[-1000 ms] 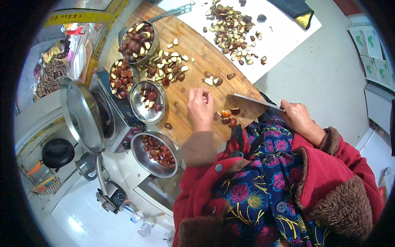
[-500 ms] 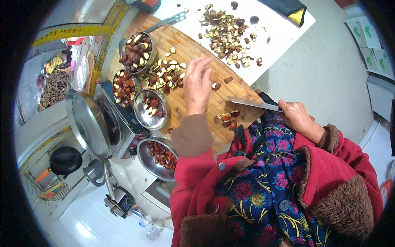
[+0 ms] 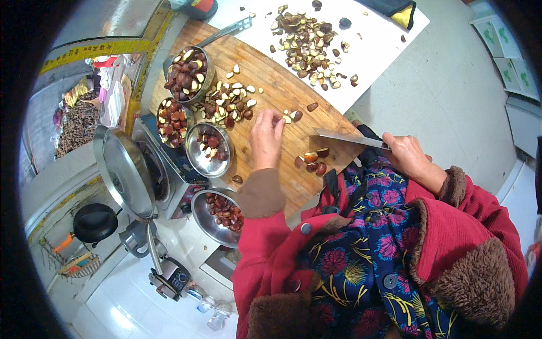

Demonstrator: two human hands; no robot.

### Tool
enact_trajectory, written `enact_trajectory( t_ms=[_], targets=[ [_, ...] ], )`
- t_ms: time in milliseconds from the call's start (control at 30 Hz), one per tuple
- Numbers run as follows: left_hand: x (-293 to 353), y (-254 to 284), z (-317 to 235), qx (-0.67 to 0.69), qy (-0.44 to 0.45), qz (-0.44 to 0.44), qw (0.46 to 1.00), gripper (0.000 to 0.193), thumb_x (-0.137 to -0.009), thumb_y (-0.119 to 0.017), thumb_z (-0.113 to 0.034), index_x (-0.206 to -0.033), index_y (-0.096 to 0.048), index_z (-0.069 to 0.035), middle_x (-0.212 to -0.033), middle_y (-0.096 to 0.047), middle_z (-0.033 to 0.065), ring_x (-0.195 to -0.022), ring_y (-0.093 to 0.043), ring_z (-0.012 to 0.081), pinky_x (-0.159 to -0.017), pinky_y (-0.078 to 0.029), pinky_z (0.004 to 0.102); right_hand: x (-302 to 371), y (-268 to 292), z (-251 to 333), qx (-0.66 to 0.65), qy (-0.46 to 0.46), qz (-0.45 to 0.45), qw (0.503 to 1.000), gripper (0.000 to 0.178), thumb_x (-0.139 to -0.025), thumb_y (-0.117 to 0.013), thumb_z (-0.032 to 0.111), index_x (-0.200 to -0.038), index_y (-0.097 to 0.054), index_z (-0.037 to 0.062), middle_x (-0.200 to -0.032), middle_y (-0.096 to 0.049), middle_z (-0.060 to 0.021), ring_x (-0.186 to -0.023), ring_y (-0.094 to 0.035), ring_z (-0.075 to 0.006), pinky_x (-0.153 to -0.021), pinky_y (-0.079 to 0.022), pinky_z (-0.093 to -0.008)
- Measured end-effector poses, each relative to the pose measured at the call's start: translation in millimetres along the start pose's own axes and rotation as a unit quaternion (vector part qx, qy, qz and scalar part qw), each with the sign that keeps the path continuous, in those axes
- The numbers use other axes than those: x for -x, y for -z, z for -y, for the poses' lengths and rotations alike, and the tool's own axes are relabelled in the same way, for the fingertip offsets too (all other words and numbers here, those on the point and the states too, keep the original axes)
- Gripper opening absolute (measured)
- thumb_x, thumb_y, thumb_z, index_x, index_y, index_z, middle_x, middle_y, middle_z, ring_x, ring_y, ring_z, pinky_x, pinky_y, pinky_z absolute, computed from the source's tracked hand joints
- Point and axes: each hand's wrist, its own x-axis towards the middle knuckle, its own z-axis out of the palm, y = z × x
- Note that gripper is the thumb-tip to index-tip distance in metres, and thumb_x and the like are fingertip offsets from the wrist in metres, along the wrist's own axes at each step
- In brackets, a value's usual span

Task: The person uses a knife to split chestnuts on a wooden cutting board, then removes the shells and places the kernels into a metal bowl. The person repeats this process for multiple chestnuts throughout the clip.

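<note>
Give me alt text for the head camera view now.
A person's right hand holds a knife at a wooden board; the left hand is close to cut chestnuts lying on it. Bowls holding more stand at left.

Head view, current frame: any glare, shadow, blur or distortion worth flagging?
Head view: black border, edges bending toward the rim; head view, lower left: bright glare on the white tiles; head view, centre: highlights in the small steel bowl, left hand and knife without obvious motion blur.
</note>
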Motion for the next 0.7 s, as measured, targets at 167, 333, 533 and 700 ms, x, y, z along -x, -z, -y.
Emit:
enact_trajectory(
  t_ms=[167, 333, 533, 700],
  targets=[
    [9.4, -7.5, -6.0, -0.011, -0.009, -0.027, 1.0, 0.012, -0.088, -0.065, -0.005, -0.1, -0.063, -0.004, -0.097, -0.059, 0.0149, -0.085, -0.064, 0.0331, -0.075, -0.051, 0.0422, 1.6, -2.4, -3.7, -0.016, 0.018, -0.015, 1.0, 0.022, -0.079, -0.065, 0.007, -0.096, -0.051, 0.0032, -0.069, -0.063, -0.0204, -0.066, -0.063, -0.0429, -0.057, -0.049, -0.0527],
    [14.0, -22.0, -3.7, -0.021, -0.026, -0.079, 0.996, 0.014, -0.091, -0.065, -0.011, -0.102, -0.063, -0.004, -0.099, -0.059, 0.0154, -0.086, -0.062, 0.0343, -0.078, -0.051, 0.0431, 1.9, -1.6, -1.2, -0.02, 0.008, -0.01, 1.0, 0.022, -0.08, -0.065, 0.008, -0.096, -0.05, 0.0033, -0.07, -0.063, -0.0205, -0.068, -0.063, -0.0433, -0.058, -0.049, -0.0533],
    [11.3, -39.3, -23.6, -0.049, -0.025, -0.104, 0.993, 0.018, -0.085, -0.074, -0.013, -0.096, -0.063, -0.004, -0.095, -0.06, 0.0144, -0.081, -0.062, 0.0291, -0.073, -0.052, 0.0384, 2.3, 0.2, 1.7, -0.021, -0.007, -0.002, 1.0, 0.02, -0.083, -0.065, 0.01, -0.097, -0.05, 0.0038, -0.071, -0.063, -0.021, -0.069, -0.063, -0.0437, -0.059, -0.049, -0.0535],
    [15.1, -45.2, -26.7, 0.092, 0.019, -0.073, 0.993, 0.02, -0.08, -0.076, -0.007, -0.092, -0.06, -0.004, -0.092, -0.058, 0.0124, -0.075, -0.062, 0.0265, -0.065, -0.052, 0.0358, 4.1, -2.5, 1.9, -0.027, -0.01, -0.014, 0.999, 0.021, -0.083, -0.065, 0.01, -0.097, -0.05, 0.004, -0.071, -0.063, -0.0209, -0.07, -0.063, -0.0437, -0.059, -0.049, -0.0531]
  ],
)
